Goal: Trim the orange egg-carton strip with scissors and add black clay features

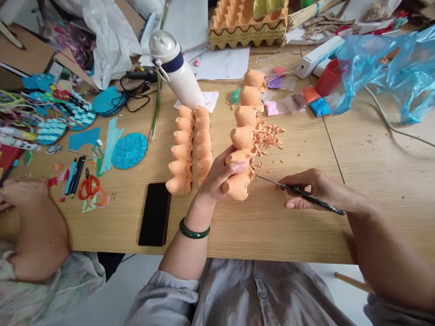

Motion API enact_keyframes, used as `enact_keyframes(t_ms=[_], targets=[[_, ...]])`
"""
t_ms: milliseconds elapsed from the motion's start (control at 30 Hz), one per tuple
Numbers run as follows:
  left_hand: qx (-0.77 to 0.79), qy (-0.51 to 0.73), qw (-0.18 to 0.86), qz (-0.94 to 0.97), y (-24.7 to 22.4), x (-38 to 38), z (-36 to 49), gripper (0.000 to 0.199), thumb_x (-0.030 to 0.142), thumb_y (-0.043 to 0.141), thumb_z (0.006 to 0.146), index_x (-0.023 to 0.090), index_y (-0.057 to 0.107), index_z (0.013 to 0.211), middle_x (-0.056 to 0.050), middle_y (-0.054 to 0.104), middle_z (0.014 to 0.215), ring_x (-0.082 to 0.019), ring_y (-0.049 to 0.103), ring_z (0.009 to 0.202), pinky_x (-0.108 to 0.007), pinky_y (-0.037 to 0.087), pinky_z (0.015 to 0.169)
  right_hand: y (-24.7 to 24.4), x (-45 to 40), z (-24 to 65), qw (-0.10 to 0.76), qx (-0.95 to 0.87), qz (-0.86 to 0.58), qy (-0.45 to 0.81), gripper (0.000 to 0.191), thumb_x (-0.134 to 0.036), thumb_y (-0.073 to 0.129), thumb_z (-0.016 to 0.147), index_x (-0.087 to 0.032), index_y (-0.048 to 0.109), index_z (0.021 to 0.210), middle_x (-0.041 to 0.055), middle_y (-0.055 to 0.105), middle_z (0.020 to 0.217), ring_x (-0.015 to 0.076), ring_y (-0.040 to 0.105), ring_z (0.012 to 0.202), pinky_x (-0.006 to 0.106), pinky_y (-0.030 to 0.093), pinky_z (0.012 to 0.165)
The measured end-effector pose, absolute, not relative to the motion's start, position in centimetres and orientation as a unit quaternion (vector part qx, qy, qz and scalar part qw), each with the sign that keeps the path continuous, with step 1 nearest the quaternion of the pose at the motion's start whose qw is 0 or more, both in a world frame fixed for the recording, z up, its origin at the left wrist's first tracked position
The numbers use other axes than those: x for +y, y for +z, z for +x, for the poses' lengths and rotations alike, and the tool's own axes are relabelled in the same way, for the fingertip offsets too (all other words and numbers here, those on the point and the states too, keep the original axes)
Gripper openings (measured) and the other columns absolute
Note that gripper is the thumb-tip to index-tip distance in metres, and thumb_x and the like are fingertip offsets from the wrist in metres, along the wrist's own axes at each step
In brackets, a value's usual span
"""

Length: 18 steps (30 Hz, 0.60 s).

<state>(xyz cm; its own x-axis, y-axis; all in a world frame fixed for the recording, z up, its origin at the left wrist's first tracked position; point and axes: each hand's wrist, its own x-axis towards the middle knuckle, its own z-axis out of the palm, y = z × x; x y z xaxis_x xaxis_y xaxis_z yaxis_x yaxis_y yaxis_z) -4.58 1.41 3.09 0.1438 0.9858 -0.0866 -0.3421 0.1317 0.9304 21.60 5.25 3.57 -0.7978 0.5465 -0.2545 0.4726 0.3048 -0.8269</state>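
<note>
My left hand is closed around the near end of an orange egg-carton strip, with fingers and thumb on its lower cups. The strip is a single row of cups running away from me. In my right hand is a black-handled knife with a thin blade, its tip close to the strip's ragged right edge. Whether the blade touches the edge I cannot tell. Shredded orange carton trimmings lie right of the strip. Two more carton strips stand side by side left of my left hand.
A black phone lies left of my forearm, near the table edge. Behind the strips stands a white bottle. Red-handled scissors and a blue disc are farther left, by another person's arm. Stacked egg trays sit at the back.
</note>
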Motion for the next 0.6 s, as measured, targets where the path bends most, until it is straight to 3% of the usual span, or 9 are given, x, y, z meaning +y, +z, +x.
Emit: enact_keyframes(t_ms=[400,600], targets=[[0.407,0.415,0.67,0.461,2.4,1.7,-5.0,0.043,0.039,0.08,0.071,0.026,0.067,0.11,-0.003,0.066,0.095,-0.019,0.059,0.082,-0.029,0.048,0.067,3.9,4.9,21.6,0.023,-0.761,-0.285,0.583,0.052,-0.053,0.071,0.089,-0.005,0.078,0.11,0.0016,0.058,0.07,0.0117,0.045,0.061,0.026,0.035,0.054],[0.402,0.397,0.667,0.486,2.1,1.7,-5.0,0.055,0.039,0.08,0.072,0.019,0.063,0.12,-0.004,0.066,0.099,-0.018,0.059,0.083,-0.029,0.048,0.068,3.5,4.9,21.5,0.019,-0.778,-0.273,0.566,0.046,-0.055,0.067,0.091,-0.012,0.081,0.102,0.0027,0.064,0.071,0.0135,0.049,0.061,0.027,0.036,0.054]])
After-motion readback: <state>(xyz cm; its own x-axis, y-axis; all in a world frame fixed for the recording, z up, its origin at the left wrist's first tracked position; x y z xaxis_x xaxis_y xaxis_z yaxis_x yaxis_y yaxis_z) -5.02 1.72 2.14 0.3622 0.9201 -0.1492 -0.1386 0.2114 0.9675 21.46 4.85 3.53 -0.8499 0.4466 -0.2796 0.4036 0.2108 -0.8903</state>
